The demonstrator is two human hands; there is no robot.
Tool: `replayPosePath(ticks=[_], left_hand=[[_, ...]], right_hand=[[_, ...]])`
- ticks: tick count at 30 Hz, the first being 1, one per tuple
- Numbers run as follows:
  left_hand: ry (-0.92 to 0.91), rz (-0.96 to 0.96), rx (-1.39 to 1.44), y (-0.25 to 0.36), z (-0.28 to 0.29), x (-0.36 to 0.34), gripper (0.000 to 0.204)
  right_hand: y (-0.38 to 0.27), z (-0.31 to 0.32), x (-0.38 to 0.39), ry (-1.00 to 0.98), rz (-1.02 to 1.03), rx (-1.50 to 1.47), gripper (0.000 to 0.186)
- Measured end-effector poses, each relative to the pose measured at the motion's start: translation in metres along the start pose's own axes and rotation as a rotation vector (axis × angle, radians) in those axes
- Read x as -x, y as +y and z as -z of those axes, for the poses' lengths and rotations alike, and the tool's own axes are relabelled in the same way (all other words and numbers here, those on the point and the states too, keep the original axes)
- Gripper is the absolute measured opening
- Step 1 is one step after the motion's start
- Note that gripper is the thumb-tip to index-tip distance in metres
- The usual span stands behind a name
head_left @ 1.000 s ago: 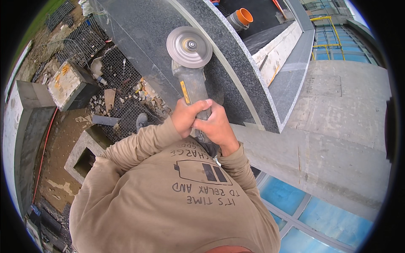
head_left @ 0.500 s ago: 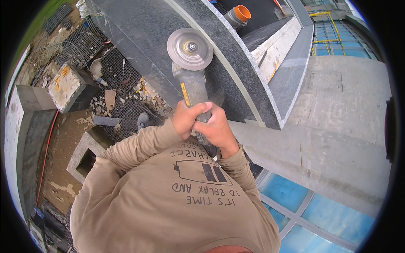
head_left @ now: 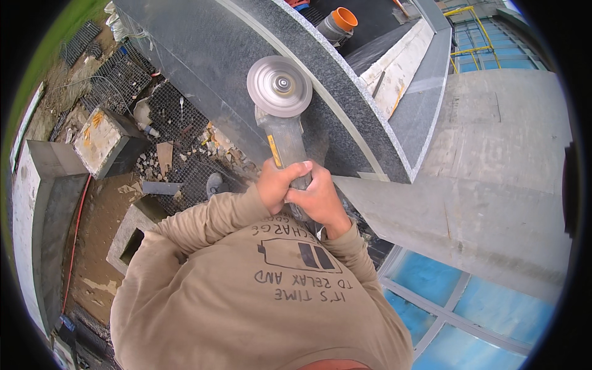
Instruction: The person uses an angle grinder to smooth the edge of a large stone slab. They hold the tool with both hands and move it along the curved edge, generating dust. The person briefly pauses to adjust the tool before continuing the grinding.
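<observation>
My left hand and my right hand are both closed round the body of a dusty grey angle grinder with a yellow label. They hold it close in front of my chest. At its far end is a round metal disc, facing up. Under and behind the disc stretches a dark grey granite slab with a curved edge. A pale strip runs along the slab, passing just right of the disc. Whether the disc touches the stone cannot be made out.
An orange-rimmed pipe stands beyond the slab. Stone rubble, black mesh mats and a concrete block lie at left, near a hollow block. A concrete wall and blue panels fill the right.
The grinder has shifted slightly toward me along the pale strip. The surroundings have moved a little in the picture as my head turned. Both hands keep their grip.
</observation>
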State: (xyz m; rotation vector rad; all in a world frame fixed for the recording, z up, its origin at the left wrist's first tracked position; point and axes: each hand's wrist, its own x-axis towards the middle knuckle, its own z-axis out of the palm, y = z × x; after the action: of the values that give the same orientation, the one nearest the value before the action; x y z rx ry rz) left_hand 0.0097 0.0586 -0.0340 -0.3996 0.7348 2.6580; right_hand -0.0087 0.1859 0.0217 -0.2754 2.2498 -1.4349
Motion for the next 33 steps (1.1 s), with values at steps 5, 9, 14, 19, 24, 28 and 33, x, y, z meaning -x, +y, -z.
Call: replayPosePath(ticks=[5, 9, 14, 19, 24, 28, 33], left_hand=[[-0.007, 0.045, -0.018, -0.002, -0.004, 0.005, 0.035], [0.019, 0.035, -0.01, -0.004, -0.005, 0.007, 0.03], [-0.011, 0.037, -0.011, -0.005, -0.004, 0.007, 0.031], [-0.046, 0.075, -0.038, -0.006, -0.002, 0.007, 0.036], [-0.039, 0.085, -0.017, -0.006, -0.002, 0.006, 0.034], [-0.02, 0.079, -0.01, -0.003, -0.001, 0.005, 0.033], [-0.018, 0.051, -0.037, 0.005, 0.005, -0.001, 0.033]], right_hand=[[0.004, 0.0, 0.006, 0.019, -0.006, 0.004, 0.043], [0.008, -0.001, 0.01, 0.035, 0.006, 0.002, 0.043], [0.008, -0.001, 0.013, 0.044, 0.015, 0.013, 0.043], [0.006, -0.001, 0.016, 0.053, 0.015, -0.008, 0.043], [0.006, 0.0, 0.014, 0.045, 0.014, 0.007, 0.043], [0.006, -0.001, 0.009, 0.027, 0.022, -0.032, 0.043], [0.001, -0.004, -0.002, 0.009, 0.05, -0.027, 0.042]])
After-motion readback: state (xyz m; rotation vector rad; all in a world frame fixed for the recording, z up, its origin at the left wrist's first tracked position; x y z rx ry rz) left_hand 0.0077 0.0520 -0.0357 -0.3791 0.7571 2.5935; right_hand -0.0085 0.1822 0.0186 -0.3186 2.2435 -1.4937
